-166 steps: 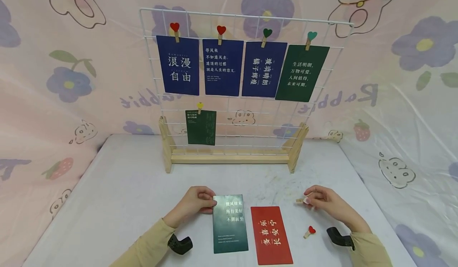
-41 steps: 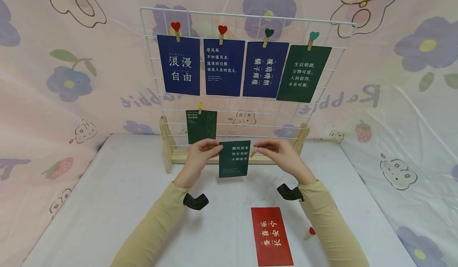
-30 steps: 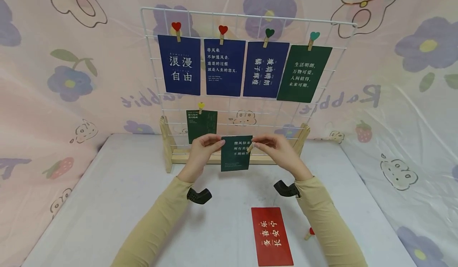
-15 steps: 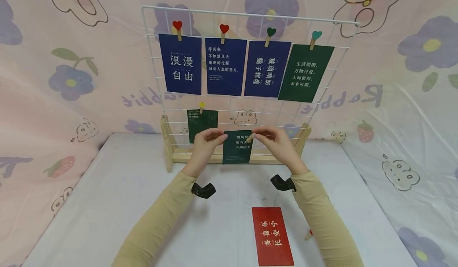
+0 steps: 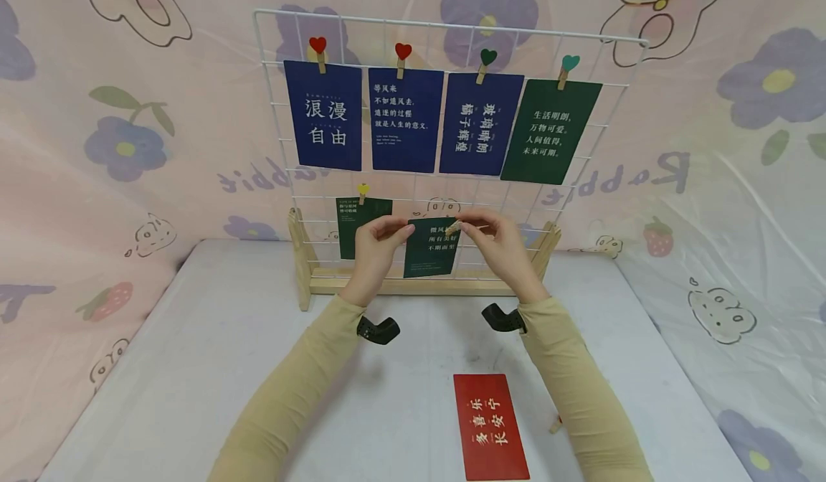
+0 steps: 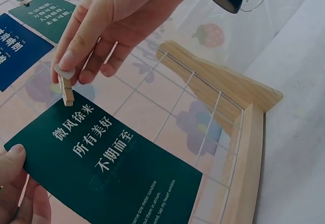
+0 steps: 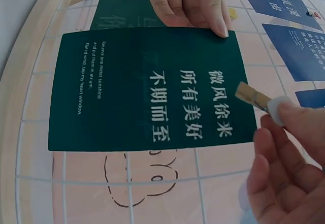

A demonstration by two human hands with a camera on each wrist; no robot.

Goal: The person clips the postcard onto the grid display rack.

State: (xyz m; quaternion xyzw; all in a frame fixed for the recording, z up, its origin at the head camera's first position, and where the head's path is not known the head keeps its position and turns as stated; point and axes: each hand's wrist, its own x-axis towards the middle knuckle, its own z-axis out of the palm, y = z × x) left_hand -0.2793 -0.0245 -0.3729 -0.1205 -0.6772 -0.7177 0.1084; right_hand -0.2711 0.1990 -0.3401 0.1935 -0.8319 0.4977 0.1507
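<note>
Left hand (image 5: 377, 242) is pinching the top left corner of the dark green card (image 5: 431, 247), holding it flat against the white wire grid (image 5: 445, 26), just right of the small green card (image 5: 357, 222) already hanging there. Right hand (image 5: 493, 242) has thumb and fingers clamped on a little wooden clip (image 5: 454, 227) at the card's top right edge. The red card (image 5: 490, 424) lies on the table, well in front of the grid.

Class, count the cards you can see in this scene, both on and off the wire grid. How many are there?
7. Four hang along the grid's top row, one green card is clipped lower left, one is held against the grid, one red card lies on the table.
</note>
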